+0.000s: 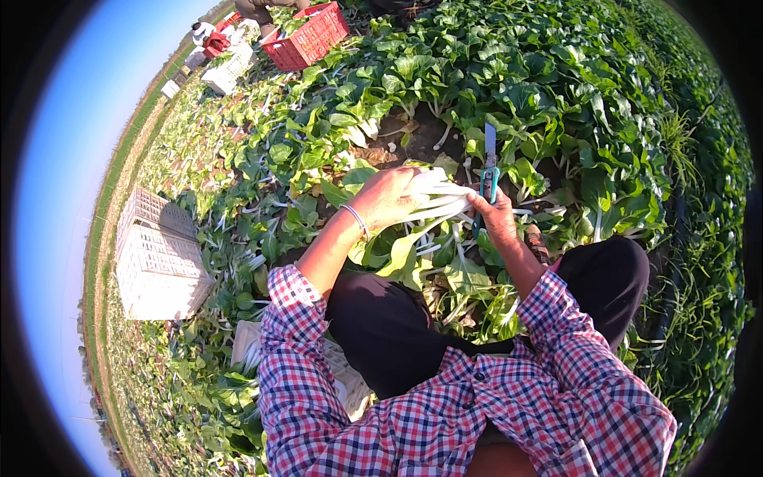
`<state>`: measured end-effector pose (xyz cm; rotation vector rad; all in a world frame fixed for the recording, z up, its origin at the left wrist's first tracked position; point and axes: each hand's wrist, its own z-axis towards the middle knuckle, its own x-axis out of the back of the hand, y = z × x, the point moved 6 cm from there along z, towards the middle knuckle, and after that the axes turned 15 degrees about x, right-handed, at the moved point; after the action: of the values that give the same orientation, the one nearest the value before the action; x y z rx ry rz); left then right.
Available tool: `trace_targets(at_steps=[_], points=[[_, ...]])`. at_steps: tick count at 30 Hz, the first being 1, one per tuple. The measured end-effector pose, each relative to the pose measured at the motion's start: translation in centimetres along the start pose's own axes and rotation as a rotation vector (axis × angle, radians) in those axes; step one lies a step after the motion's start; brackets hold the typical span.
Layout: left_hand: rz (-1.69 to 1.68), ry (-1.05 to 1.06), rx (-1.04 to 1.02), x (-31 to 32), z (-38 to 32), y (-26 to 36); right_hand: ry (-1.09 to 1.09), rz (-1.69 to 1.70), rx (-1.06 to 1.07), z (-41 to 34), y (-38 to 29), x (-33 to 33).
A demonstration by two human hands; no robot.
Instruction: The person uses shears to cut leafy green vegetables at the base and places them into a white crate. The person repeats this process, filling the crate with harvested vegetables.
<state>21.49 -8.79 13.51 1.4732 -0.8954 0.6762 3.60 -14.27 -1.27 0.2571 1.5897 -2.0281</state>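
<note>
My left hand (pixel 390 194), with a bracelet at its wrist, is closed around a leafy green vegetable with long white stalks (pixel 441 206). The green leaves hang below that hand, over my lap. My right hand (pixel 498 214) holds a utility knife (pixel 490 179) with a teal handle, its blade pointing away from me. The thumb of my right hand touches the ends of the white stalks. Cut leaves and stalks (pixel 465 277) lie on the ground between my knees.
Rows of uncut leafy greens (pixel 536 77) stand ahead and to the right. White plastic crates (pixel 164 256) are stacked at the left; another crate (pixel 244 340) holding greens is beside my left knee. Farther off are a red crate (pixel 310 39), more white crates (pixel 229 68) and other people (pixel 214 42).
</note>
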Motion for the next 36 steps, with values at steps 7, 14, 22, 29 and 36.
trace_targets(at_steps=[7, 14, 22, 29, 36], points=[[0.004, -0.245, 0.117, -5.0, 3.1, -2.8, -0.24, -0.205, -0.042, -0.5, -2.0, -2.4], [-0.375, -0.262, 0.175, -4.6, 1.0, -5.4, -0.611, -0.483, -0.008, 0.1, -2.9, -2.6], [-0.515, -0.121, 0.231, -4.1, 2.6, -6.6, -0.199, -0.088, 0.001, 0.7, -4.3, -4.1], [-0.786, -0.163, 0.223, -2.5, 2.1, -5.1, 0.011, 0.022, -0.105, 2.2, -2.5, -1.5], [-0.764, 0.011, 0.344, 0.7, 0.3, -7.4, 0.142, 0.275, -0.147, 2.2, -2.0, 8.2]])
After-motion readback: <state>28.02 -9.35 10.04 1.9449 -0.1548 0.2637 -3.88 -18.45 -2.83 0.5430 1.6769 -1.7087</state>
